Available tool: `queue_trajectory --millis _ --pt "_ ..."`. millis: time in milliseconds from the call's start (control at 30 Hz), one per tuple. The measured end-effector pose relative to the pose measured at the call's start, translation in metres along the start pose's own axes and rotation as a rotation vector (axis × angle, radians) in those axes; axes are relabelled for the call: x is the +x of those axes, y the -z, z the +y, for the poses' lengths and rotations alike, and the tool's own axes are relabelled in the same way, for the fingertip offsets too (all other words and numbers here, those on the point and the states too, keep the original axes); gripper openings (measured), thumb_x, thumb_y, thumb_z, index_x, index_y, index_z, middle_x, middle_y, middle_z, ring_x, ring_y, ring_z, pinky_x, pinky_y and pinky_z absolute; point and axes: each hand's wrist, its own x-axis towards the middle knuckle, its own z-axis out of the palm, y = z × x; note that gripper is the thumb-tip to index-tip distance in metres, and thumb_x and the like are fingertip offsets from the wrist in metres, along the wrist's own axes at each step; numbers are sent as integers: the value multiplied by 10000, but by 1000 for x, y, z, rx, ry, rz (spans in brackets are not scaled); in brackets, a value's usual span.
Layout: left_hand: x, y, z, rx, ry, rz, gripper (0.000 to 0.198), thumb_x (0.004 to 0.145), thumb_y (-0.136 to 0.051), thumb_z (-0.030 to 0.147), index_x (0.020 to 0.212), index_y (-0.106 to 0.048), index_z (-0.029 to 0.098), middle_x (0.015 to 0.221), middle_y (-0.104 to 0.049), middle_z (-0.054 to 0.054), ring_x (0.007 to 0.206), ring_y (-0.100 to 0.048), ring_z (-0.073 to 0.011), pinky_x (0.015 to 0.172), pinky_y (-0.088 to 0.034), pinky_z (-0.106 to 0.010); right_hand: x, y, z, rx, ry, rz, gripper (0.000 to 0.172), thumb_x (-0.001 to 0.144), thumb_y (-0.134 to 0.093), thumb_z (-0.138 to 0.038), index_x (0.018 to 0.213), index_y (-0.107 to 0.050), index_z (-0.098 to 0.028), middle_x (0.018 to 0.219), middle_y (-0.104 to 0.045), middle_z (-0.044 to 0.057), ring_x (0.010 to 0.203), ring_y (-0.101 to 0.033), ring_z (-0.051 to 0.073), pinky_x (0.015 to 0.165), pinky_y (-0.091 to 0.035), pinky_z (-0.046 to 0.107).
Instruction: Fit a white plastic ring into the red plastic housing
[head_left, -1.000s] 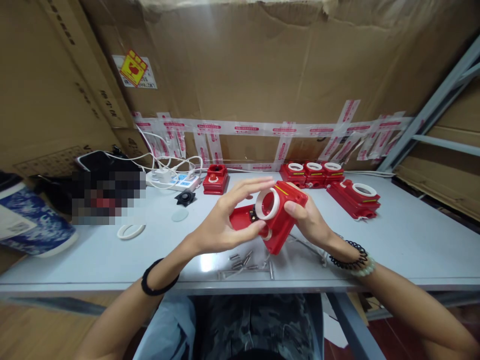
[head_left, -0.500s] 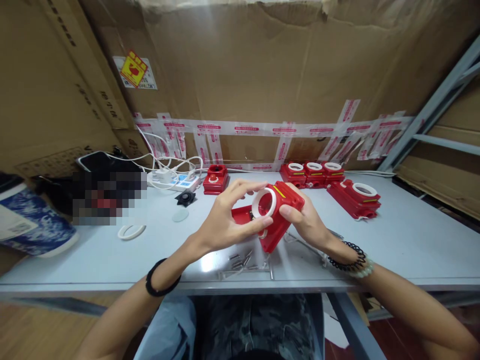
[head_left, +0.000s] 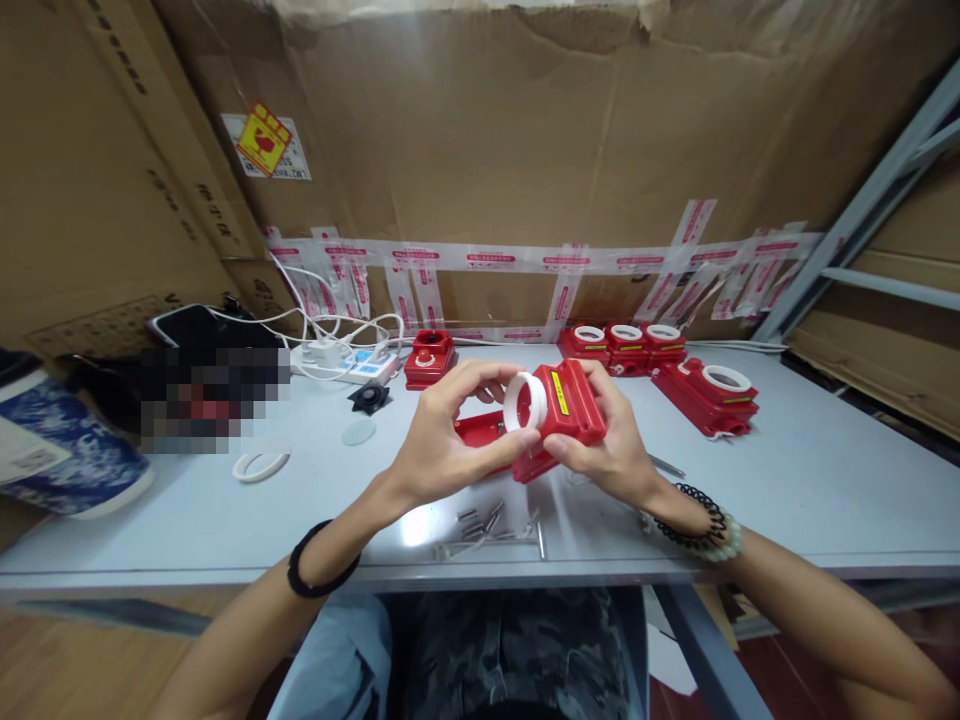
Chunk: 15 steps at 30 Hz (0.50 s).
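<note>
My right hand is closed around a red housing with a yellow label, held above the table. A white ring stands at the housing's left side, and my left hand grips it between thumb and fingers. Whether the ring is seated in the housing or only against it, I cannot tell. Behind my left hand shows another red part, partly hidden. Below the hands, several small metal pieces lie on the table near a metal L-shaped rod.
Several red housings with white rings stand at the back right. One red unit sits beside a power strip. To the left are a loose white ring, a clear disc, a black part and a blue-white cup.
The red housing has been turned so that its yellow label faces me more. The white ring now shows more of its side, and both hands stay on the parts.
</note>
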Motion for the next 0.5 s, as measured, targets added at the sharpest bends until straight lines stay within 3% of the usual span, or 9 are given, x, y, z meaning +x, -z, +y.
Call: queue_trajectory --millis 500 --pt "1 1 1 27 -35 -46 465 756 -763 284 1182 -608 183 1078 -651 -61 935 -584 -164 857 -501 -312 0 1 2 -28 35 12 545 600 -783 -223 1063 -495 -225 956 -651 16 813 -644 149 724 -551 283"
